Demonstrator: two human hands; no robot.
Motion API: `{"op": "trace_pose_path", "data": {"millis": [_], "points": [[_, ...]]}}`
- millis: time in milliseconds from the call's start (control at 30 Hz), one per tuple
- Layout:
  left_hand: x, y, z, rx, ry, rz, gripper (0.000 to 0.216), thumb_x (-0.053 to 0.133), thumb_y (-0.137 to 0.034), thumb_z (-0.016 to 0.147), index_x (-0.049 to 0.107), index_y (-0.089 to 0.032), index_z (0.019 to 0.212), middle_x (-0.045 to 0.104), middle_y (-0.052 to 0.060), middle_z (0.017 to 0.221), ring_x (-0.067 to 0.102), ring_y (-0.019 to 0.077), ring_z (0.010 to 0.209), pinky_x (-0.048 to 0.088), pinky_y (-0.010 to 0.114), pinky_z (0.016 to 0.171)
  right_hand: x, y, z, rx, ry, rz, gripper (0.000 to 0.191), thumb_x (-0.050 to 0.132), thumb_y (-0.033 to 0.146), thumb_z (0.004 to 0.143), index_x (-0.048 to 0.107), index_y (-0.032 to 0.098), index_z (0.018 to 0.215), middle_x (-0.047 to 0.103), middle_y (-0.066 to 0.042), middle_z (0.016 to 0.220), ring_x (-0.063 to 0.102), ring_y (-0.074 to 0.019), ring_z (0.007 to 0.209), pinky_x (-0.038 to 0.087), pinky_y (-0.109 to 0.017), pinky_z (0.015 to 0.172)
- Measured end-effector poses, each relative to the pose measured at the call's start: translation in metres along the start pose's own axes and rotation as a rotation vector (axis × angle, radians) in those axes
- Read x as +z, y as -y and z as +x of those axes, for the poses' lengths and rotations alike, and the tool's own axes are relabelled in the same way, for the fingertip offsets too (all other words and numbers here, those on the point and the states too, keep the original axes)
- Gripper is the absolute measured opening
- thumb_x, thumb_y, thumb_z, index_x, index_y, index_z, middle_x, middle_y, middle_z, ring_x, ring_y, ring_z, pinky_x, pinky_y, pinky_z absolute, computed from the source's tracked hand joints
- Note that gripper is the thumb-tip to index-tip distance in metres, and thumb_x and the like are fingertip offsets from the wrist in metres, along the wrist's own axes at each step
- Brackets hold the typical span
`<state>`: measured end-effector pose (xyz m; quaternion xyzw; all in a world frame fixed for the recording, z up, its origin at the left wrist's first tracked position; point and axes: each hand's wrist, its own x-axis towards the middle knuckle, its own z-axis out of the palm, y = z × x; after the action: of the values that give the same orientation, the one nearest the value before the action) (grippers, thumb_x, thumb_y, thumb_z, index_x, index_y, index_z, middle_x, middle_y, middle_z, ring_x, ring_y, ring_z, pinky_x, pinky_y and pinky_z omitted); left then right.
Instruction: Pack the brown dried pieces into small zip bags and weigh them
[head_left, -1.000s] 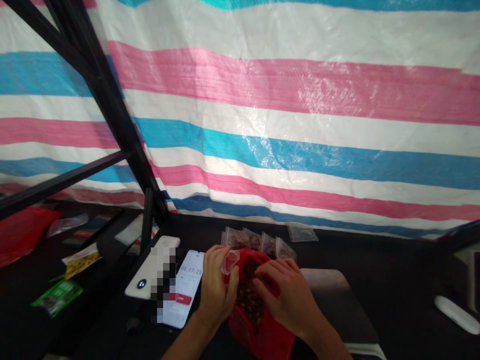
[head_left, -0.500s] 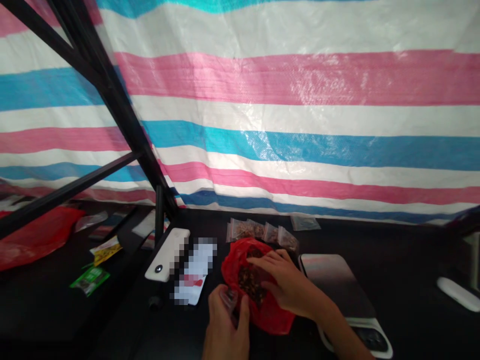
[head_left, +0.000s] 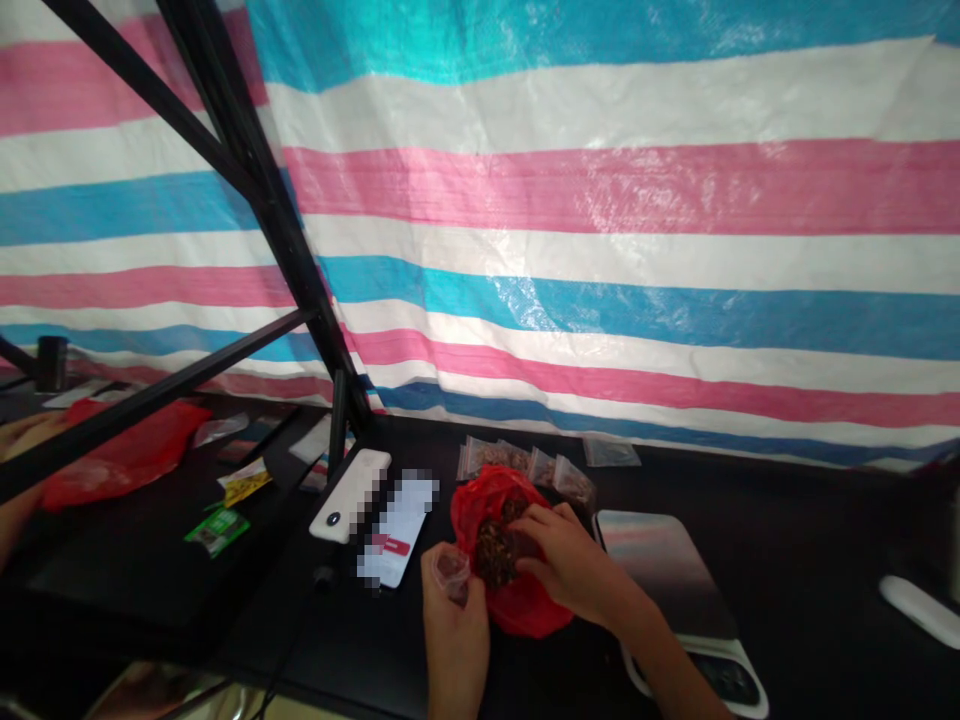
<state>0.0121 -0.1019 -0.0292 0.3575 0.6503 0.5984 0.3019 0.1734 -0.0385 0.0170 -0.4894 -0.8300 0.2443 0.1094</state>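
A red plastic bag (head_left: 517,608) full of dark brown dried bits lies open on the black table (head_left: 787,540). My right hand (head_left: 571,563) reaches into its mouth, fingers pinched among the contents. Just left of the bag, my left hand (head_left: 452,622) pinches a small clear pouch (head_left: 452,570) with its mouth turned up. Several filled clear pouches (head_left: 525,464) lie in a row behind the red bag.
A kitchen scale (head_left: 664,580) sits right of the bag. Two phones (head_left: 375,505) lie to the left beside a black metal frame (head_left: 247,180). Another person's hands and a red bag (head_left: 124,455) are at far left. A striped tarp hangs behind. A white object (head_left: 919,608) lies far right.
My left hand dropped from the bag's rim to its left side, still holding the small pouch. My right hand stays in the red bag. The view shifted right and up.
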Motion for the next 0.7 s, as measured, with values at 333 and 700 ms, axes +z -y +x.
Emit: {"op": "trace_pose_path", "data": {"millis": [333,700], "points": [[0.002,0.005,-0.002,0.028,0.017,-0.104,0.019,0.061,-0.026,0.080,0.053,-0.020,0.096,0.056,-0.001,0.083,0.059,0.0153,0.072,0.053,0.027,0.066,0.010,0.011,0.003,-0.063,-0.049,-0.004,0.035,0.066,0.021,0.087,0.071,0.020,0.121,0.070,-0.007,0.117,0.064,-0.0242,0.106,0.040,-0.037,0.095],[-0.033,-0.019,0.027,0.421,0.040,0.211,0.031,0.061,-0.038,0.092,0.059,-0.021,0.118,0.060,0.013,0.126,0.057,0.0289,0.122,0.045,0.049,0.107,0.001,-0.002,0.006,-0.028,-0.194,0.088,0.032,0.060,0.017,0.092,0.068,0.024,0.122,0.075,-0.004,0.117,0.067,-0.0208,0.110,0.042,-0.035,0.097]]}}
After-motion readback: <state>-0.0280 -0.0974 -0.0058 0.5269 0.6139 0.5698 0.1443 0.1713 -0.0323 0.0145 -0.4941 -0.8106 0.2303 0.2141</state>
